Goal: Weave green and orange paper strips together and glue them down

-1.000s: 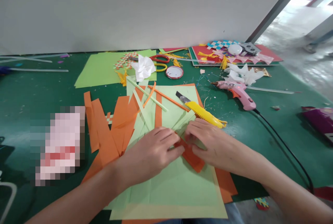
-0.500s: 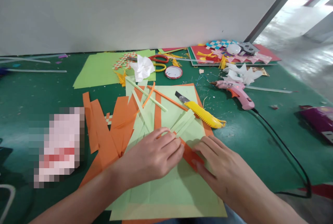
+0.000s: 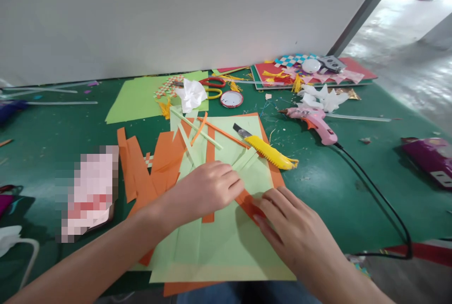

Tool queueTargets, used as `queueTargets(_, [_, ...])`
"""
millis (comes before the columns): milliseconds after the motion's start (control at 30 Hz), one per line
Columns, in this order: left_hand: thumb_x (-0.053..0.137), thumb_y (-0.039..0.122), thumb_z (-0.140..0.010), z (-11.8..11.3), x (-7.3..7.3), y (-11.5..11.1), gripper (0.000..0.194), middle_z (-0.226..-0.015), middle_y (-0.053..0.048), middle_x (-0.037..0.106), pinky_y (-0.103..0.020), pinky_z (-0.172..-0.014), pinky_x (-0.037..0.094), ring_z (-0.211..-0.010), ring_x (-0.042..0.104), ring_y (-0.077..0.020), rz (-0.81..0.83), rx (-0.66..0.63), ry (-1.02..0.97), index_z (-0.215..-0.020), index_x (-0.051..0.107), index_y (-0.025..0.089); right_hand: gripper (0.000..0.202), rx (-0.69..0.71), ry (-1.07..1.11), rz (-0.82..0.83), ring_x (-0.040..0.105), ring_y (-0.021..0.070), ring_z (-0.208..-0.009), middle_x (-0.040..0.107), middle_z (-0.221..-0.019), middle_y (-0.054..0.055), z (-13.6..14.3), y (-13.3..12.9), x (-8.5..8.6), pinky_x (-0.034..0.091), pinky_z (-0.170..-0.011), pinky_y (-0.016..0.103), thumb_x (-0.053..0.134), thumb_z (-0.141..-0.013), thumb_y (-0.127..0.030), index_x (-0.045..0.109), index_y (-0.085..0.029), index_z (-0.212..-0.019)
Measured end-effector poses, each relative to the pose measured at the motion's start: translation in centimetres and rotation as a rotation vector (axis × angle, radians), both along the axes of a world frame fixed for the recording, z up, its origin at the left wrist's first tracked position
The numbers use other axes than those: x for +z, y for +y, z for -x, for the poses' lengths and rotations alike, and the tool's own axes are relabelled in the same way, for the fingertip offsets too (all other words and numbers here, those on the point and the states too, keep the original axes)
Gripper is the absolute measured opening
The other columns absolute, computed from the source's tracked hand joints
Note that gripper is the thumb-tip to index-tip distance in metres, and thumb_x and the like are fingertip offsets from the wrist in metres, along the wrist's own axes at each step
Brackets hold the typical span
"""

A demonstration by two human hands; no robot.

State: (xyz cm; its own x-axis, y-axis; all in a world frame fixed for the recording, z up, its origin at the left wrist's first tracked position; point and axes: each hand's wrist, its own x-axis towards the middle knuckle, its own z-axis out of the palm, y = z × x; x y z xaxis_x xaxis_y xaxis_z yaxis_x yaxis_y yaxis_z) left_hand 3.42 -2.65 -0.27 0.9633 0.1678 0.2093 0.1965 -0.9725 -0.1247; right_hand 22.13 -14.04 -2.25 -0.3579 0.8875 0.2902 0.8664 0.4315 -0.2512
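Observation:
Fingers of my left hand [image 3: 217, 184] are curled down over the upper end of an orange paper strip [image 3: 243, 199], hiding where it meets some pale green paper strips [image 3: 246, 159]. My right hand [image 3: 287, 221] pinches the lower end of that orange strip between thumb and fingers. Both hands work just above a pale green paper sheet [image 3: 219, 257], which lies over orange paper. A yellow utility knife [image 3: 270, 151] with its blade out lies beyond my right hand. Loose green and orange strips are scattered past my left hand, and another orange strip [image 3: 208, 217] shows beneath its wrist.
Cut orange paper [image 3: 164, 153] lies left, near a pixelated pinkish object [image 3: 93, 191]. A pink glue gun [image 3: 316, 123] with a black cord is at right. Tissue [image 3: 192, 94], scissors [image 3: 215, 92], a round lid [image 3: 231, 99] and a red folder [image 3: 360, 72] sit behind.
My left hand has turned and its fingers have curled further over the strip's upper end. My right hand keeps its pinch. The whole view has shifted slightly.

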Motion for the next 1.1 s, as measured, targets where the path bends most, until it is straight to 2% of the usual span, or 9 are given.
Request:
queueTargets(200, [0.047,0.002,-0.091,-0.03,0.07,0.0,0.018,-0.08,-0.006,0.066,-0.031,-0.069,0.048,-0.075,0.06,-0.0177,0.004,-0.026,-0.027,-0.092,0.062,0.013,0.02,0.0,0.006,0.022,0.058,0.0215,-0.076,0.059,-0.077,0.008,-0.04,0.27,-0.02,0.054,-0.066,0.036,0.045,-0.093,-0.013,0.064,-0.012,-0.098])
queueTargets(433, [0.048,0.002,-0.09,0.0,0.19,0.04,0.019,-0.079,-0.006,0.066,-0.031,-0.069,0.047,-0.074,0.059,-0.0173,0.015,-0.035,-0.033,-0.091,0.062,0.013,0.022,-0.014,0.047,0.035,0.058,0.0216,-0.079,0.061,-0.08,0.009,-0.12,0.42,-0.42,0.054,-0.07,0.037,0.044,-0.094,-0.015,0.064,-0.012,-0.102])
queueTargets(767, [0.048,0.001,-0.09,-0.19,0.25,0.16,0.019,-0.076,-0.005,0.065,-0.032,-0.065,0.046,-0.071,0.058,-0.0179,-0.052,-0.056,0.008,-0.089,0.063,0.012,0.019,-0.015,0.084,0.025,0.057,0.0224,-0.077,0.06,-0.079,0.009,-0.02,0.6,-0.71,0.055,-0.067,0.04,0.047,-0.091,-0.011,0.065,-0.009,-0.099])
queueTargets(967, [0.05,0.003,-0.09,-0.1,0.36,0.07,0.017,-0.076,-0.005,0.065,-0.032,-0.064,0.045,-0.071,0.057,-0.0182,-0.05,-0.042,0.013,-0.088,0.064,0.012,0.028,0.006,0.055,0.044,0.055,0.0215,-0.075,0.059,-0.079,0.008,-0.22,0.57,-0.75,0.055,-0.065,0.039,0.047,-0.092,-0.011,0.062,-0.009,-0.116])
queueTargets(1100, [0.048,0.003,-0.091,0.0,0.32,0.06,0.019,-0.079,-0.005,0.066,-0.032,-0.065,0.046,-0.075,0.059,-0.0185,-0.041,-0.039,0.021,-0.088,0.064,0.013,0.024,-0.017,0.026,0.06,0.053,0.02,-0.071,0.057,-0.078,0.008,-0.16,0.44,-0.87,0.053,-0.062,0.037,0.048,-0.093,-0.015,0.066,-0.012,-0.109])
